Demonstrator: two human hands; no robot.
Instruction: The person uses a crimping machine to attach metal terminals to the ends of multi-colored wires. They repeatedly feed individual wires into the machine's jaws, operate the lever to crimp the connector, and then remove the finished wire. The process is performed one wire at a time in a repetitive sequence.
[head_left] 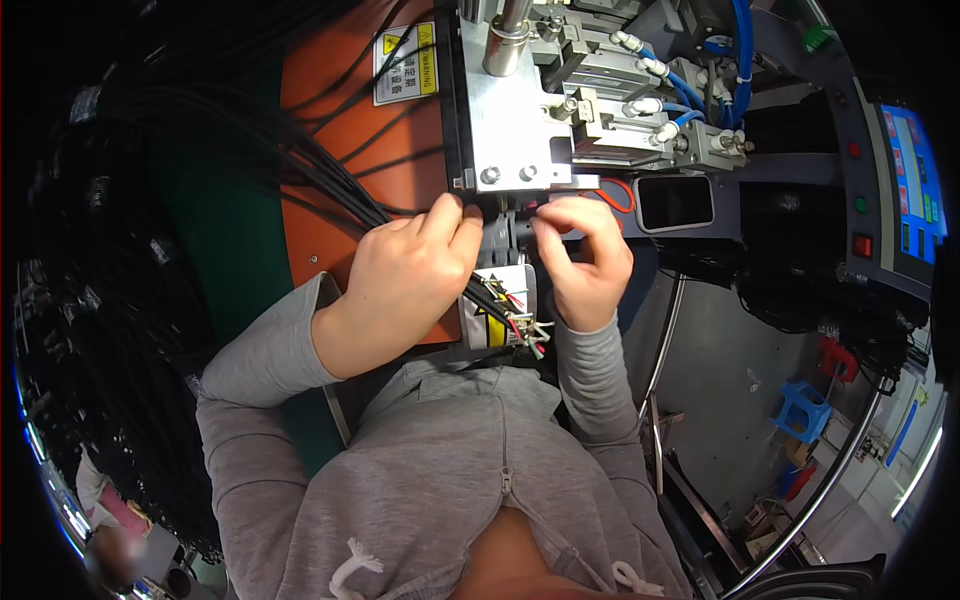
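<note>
My left hand is closed at the front of the machine, with its fingertips against the dark fixture. A bundle of black cables runs from the upper left under this hand. Below its fingers the cable ends stick out, with thin red, white and green wires bared. My right hand pinches thumb and forefinger together at the right side of a small black block under the metal press head. What lies between those fingertips is too small to make out.
Pneumatic cylinders with blue hoses stand behind the fixture. A phone lies right of my right hand, by a red wire loop. An orange panel lies left. A control box with a blue screen and buttons stands far right.
</note>
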